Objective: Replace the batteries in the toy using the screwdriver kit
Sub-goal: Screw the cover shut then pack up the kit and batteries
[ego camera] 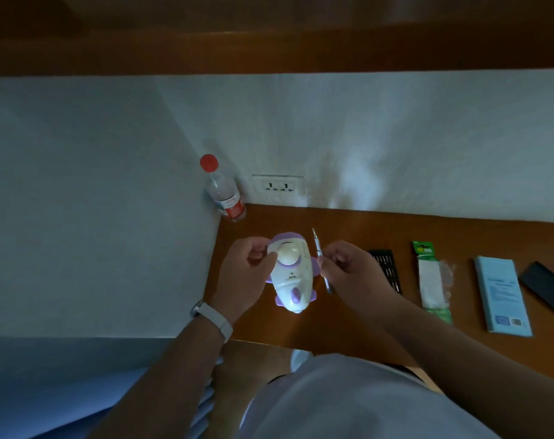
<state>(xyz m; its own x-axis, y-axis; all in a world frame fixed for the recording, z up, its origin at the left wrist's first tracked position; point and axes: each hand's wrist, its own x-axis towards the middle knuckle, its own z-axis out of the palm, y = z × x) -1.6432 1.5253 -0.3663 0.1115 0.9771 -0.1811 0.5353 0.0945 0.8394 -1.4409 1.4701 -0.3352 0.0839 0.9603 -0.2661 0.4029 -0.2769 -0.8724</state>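
Toy plane [291,274], white and purple, is at the left end of the desk [348,229], gripped by the left hand [250,264]. The right hand [348,267] pinches the screwdriver [321,261] just beside it. A black bit tray [388,267] holds rows of bits. The green battery pack [432,280] lies torn open, its contents unclear.

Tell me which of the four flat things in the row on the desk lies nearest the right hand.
The black bit tray, right beside the right hand. The green pack, blue box and black lid lie farther right.
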